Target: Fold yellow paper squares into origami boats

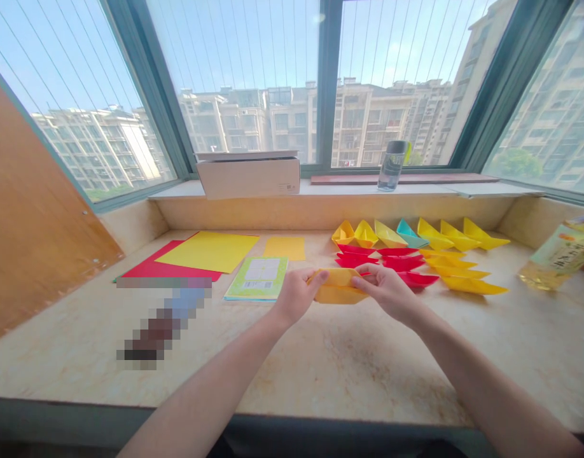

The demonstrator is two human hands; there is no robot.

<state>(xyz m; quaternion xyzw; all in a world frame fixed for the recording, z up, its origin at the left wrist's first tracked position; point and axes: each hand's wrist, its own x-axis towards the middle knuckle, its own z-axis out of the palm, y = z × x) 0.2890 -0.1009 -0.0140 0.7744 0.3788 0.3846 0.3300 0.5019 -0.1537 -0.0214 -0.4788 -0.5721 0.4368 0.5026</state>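
A folded piece of orange-yellow paper (pixel 340 289) is held up between my two hands, above the counter. My left hand (pixel 299 294) grips its left end, thumb on the near side. At the right end, my right hand (pixel 385 289) pinches it with thumb and fingers. Just beyond the hands lie red paper boats (pixel 418 280), partly hidden by them. Yellow paper boats (pixel 473 280) are nested to the right. Along the back stands a row of yellow boats (pixel 435 234) with one turquoise paper boat (pixel 410 234) among them.
Yellow paper sheets (pixel 210 251) overlap a red sheet (pixel 149 264) at left. A green booklet (pixel 258 278) lies beside my left hand, with a small orange-yellow sheet (pixel 285 248) behind. An oil bottle (pixel 559 257) stands far right. A white box (pixel 249 176) and water bottle (pixel 392 168) occupy the sill.
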